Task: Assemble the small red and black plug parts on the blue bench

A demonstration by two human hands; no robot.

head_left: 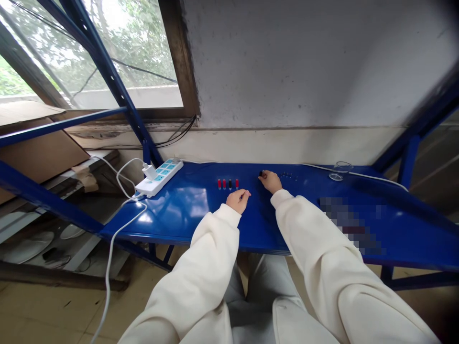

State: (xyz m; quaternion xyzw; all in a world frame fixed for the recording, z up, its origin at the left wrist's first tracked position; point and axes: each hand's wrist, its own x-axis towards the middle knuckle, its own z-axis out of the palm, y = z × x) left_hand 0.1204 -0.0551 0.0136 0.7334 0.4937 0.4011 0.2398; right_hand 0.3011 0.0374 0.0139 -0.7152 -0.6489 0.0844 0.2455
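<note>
In my right hand, fingers pinch a small black piece at ten o'clock; my left hand is curled, contents unclear. I'd keep it off the slim red and black cylinders standing at its eleven.

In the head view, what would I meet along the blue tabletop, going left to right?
White, blue-socketed rectangular power strip → small red cylinder → second small red cylinder → small black cylinder → third small red cylinder → person's right hand → scattered tiny pieces, too small to identify → clear round cup.
</note>
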